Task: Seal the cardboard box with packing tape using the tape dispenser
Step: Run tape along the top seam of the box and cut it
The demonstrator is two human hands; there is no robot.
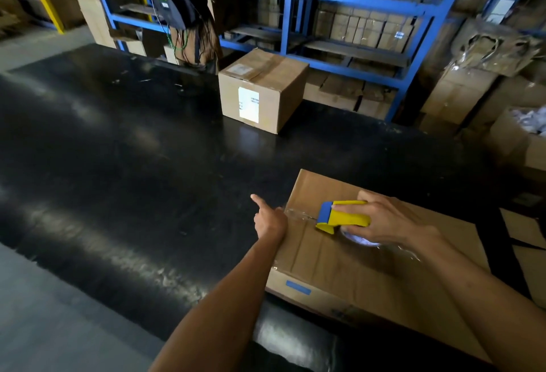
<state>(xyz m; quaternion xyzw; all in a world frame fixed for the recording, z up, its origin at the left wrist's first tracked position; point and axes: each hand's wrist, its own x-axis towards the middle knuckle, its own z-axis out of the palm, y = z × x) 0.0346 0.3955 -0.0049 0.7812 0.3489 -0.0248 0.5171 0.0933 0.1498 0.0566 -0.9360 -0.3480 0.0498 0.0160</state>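
A flat cardboard box (348, 271) lies at the near right of the black table (141, 165), with a small blue mark on its front side. My right hand (387, 218) grips a yellow and blue tape dispenser (342, 216) pressed on the box top near its left edge. A strip of clear tape (298, 214) stretches from the dispenser to that edge. More clear tape shines along the top seam behind the dispenser. My left hand (270, 219) rests against the box's left edge where the tape ends, thumb raised, fingers curled.
A second, taped cardboard box (263, 91) with a white label stands further back on the table. Blue metal shelving (354, 5) stacked with cartons runs behind. More cartons and plastic wrap pile up at the right. A dark bag hangs at the back.
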